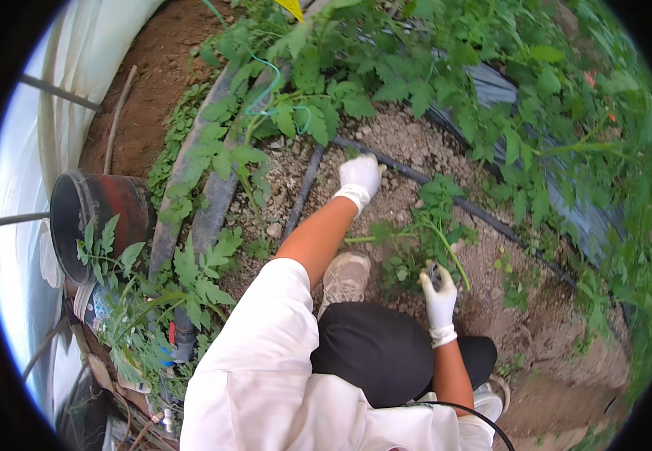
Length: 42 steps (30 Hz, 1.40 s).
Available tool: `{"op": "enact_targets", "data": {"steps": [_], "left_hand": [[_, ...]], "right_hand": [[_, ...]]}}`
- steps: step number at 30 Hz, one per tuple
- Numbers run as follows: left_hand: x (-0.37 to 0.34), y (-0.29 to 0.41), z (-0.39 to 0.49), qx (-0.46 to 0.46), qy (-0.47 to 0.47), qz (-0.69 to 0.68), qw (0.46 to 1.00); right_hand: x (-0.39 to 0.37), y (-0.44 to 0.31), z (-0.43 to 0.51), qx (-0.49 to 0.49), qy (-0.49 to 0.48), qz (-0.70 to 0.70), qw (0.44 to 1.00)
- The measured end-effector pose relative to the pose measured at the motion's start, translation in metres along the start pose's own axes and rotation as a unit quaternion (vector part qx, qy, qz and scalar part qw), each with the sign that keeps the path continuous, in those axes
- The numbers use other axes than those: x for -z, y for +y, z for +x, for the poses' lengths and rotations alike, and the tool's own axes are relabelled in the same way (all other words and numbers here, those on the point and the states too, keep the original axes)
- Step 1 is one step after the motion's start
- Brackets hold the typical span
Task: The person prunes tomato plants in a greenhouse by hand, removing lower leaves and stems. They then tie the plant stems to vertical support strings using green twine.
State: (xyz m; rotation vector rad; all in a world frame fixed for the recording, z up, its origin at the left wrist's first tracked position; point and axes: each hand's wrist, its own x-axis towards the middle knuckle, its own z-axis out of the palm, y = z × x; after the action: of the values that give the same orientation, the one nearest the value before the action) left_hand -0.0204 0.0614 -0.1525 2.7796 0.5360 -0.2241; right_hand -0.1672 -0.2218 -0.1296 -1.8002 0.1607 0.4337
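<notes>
My left hand (359, 176), in a white glove, is curled into a loose fist just above the crumbly soil (385, 208). A black irrigation pipe (399, 166) runs beside it. Its fingertips face away, so anything in them is hidden. Lower right, my right hand (440, 296), also gloved in white, has its thumb and fingers bent round a dark grey patch, either dirt on the glove or a small object. Close to its fingertips are low green weeds (402, 270) and a cut-looking leafy tomato stem (447, 251) lying on the ground.
Tomato plants (314, 73) with teal string (269, 93) grow ahead. Grey-black hoses (213, 194) run along the left. Beyond them a black bucket (103, 220) lies tipped by the plastic greenhouse wall (27, 163). Black plastic mulch (574, 197) borders the right. My shoe (345, 279) rests between my hands.
</notes>
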Motion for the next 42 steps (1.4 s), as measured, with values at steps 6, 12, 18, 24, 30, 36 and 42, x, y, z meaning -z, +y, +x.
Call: {"op": "enact_targets", "data": {"steps": [6,12,18,24,30,36,42], "left_hand": [[0.019,0.015,0.018,0.129,-0.166,-0.05,0.976],[0.025,0.005,0.02,0.127,-0.237,-0.133,0.954],[0.047,-0.003,-0.014,0.005,-0.154,-0.068,0.986],[0.193,-0.02,-0.086,-0.193,0.493,-0.24,0.814],[0.271,-0.085,-0.017,-0.142,0.304,-0.396,0.854],[0.242,-0.113,0.015,-0.171,0.202,-0.742,0.616],[0.206,-0.167,0.113,0.048,0.264,-0.734,0.624]], "right_hand": [[-0.011,-0.008,-0.003,0.003,-0.006,0.013,1.0],[-0.007,-0.007,-0.001,-0.002,-0.011,0.025,1.0],[0.011,-0.035,0.024,0.031,-0.015,0.004,0.999],[0.024,-0.068,0.07,0.049,-0.014,0.029,0.998],[-0.03,-0.122,0.108,0.141,-0.108,-0.017,0.984],[-0.079,-0.214,0.148,0.32,-0.148,-0.188,0.917],[-0.126,-0.262,0.174,0.324,-0.182,-0.114,0.921]]}}
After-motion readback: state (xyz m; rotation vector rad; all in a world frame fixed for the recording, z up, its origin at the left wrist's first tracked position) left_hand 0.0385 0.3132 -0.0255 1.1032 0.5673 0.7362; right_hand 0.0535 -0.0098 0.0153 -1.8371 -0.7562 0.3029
